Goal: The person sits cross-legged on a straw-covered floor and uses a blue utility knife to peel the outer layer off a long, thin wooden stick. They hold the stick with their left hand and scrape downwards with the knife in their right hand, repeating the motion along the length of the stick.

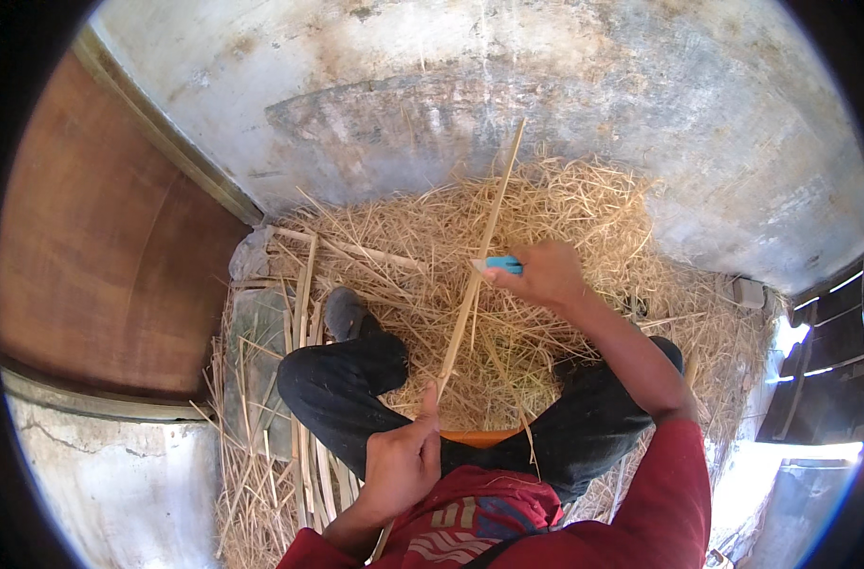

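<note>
A long, thin strip of what looks like bamboo (490, 223) slants up and away from my lap toward the far wall. My left hand (404, 467) is closed round its near end, the thumb lying along it. My right hand (548, 273) grips a blue-handled utility knife (504, 265) farther up the strip. The knife's short blade rests at the strip, though its exact contact is too small to make out. Some of the strip's lower end is hidden behind my left hand.
Shavings (584, 204) cover the floor between and beyond my bent legs. Several longer strips (304, 294) lie beside my left leg. A stained wall (546, 85) stands ahead, a brown wooden panel (110, 237) at left. Something orange (484, 438) shows beneath me.
</note>
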Demonstrator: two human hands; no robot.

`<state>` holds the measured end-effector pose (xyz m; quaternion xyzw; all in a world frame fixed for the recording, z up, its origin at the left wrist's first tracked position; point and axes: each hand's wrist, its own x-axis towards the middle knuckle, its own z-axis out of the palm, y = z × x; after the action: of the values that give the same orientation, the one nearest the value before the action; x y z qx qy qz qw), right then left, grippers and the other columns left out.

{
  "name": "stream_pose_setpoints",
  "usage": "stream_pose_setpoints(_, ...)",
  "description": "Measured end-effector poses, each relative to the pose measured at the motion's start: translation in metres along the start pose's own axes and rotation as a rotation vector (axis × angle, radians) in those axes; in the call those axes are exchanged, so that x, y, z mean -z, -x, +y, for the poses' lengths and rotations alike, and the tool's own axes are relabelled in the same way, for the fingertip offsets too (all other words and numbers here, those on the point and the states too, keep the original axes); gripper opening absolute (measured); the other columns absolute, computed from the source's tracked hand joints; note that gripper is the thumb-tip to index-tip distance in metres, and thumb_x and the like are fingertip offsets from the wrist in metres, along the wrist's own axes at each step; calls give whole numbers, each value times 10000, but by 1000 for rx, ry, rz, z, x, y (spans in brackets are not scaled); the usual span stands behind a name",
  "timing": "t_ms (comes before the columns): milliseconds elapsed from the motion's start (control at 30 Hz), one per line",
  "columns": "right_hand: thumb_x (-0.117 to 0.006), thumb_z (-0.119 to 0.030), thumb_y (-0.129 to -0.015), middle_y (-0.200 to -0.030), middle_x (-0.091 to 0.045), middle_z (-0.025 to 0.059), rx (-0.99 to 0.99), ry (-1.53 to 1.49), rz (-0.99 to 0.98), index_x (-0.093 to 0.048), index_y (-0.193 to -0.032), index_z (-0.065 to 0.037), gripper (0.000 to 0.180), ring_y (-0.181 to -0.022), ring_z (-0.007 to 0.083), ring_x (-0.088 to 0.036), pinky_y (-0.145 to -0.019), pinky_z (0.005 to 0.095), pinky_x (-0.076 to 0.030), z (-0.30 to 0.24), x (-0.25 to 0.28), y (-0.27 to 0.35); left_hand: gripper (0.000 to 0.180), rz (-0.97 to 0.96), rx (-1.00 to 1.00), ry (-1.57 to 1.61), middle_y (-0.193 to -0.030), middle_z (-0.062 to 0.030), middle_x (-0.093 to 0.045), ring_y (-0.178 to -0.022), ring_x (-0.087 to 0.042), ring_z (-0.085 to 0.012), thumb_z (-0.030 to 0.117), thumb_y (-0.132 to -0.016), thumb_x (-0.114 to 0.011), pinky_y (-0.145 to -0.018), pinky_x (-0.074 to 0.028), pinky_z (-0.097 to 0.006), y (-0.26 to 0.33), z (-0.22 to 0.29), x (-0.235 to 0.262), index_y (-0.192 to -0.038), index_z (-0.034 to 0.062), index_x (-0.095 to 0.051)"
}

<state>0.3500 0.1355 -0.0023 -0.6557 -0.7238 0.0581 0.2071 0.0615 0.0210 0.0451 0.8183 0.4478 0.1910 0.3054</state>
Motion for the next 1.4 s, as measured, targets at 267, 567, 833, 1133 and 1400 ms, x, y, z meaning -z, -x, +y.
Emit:
stream_pose_setpoints(267, -567, -775, -669, -493, -518, 75, 378, -16, -65, -554, -583, -100, 680, -428, 263, -542, -420, 380, -407, -38, -6, 34, 500, 5, 51, 150, -572, -182, -505, -466, -563, -279, 5, -863, -533, -480, -434, -317, 3, -5, -4, -1351, -11, -427)
stream_pose_setpoints(567, -471, -802, -724, -487, -513, 49, 225, 108, 142, -562, -588, -110, 712, -393, 192, -515, -373, 355, -376, 21, -3, -8, 499, 5, 72, 195, -551, -170, -474, -432, -514, -178, 1, -866, -542, -470, -419, -274, 18, -7, -4, -1352, -12, -429)
stream_pose_setpoints(833, -246, -817, -806, -524, -480, 26, -485, 155, 37, -690, -847, -103, 842, -483, 148, -473, -415, 330, -397, 137, 28, -62, 447, -158, 168, 245, -618, -175, -551, -484, -524, -86, 2, -866, -552, -494, -424, -237, 54, 0, -3, -1309, -12, -486)
stream_pose_setpoints(1133, -244, -842, -785, -736, -635, 154, -731, 7, -11, -646, -727, -10, 926, -712, 264, -619, -656, 439, -485, 157, 44, -38, 416, -135, 458, 576, -639, 44, -457, -573, -418, -13, 96, -944, -519, -506, -361, -196, 64, -24, -11, -1349, 22, -463)
stream_pose_setpoints(1400, -479, -818, -698, -493, -549, 110, 234, -54, -268, -593, -608, -69, 763, -475, 286, -596, -456, 409, -459, -67, 7, 53, 432, -49, 353, 978, -672, 100, -387, -564, -335, 7, 96, -976, -473, -499, -276, -159, 16, -27, -15, -1400, 53, -400)
